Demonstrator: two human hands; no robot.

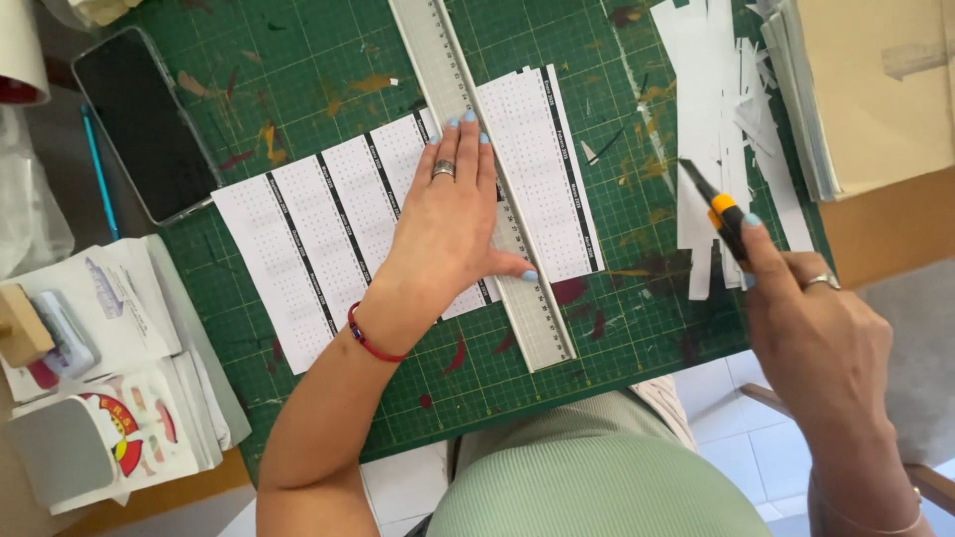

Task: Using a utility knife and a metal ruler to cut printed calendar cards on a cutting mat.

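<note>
Two hands at work. Our left hand (pixel 453 224) lies flat, fingers spread, pressing metal ruler (pixel 487 179) and printed paper sheet (pixel 328 239) onto green cutting mat (pixel 298 60). Sheet sits mid-mat, ruler crossing it on a slant from far to near. Our right hand (pixel 821 338) at right, fingers curled tight round utility knife (pixel 721 214), blade off paper, over cut strips (pixel 716 109). We judge sheet light, thin, prone to slide and tear: hold by downward pressure through ruler. Ruler stiff, likely slippery. Phone (pixel 144 124) far left.
</note>
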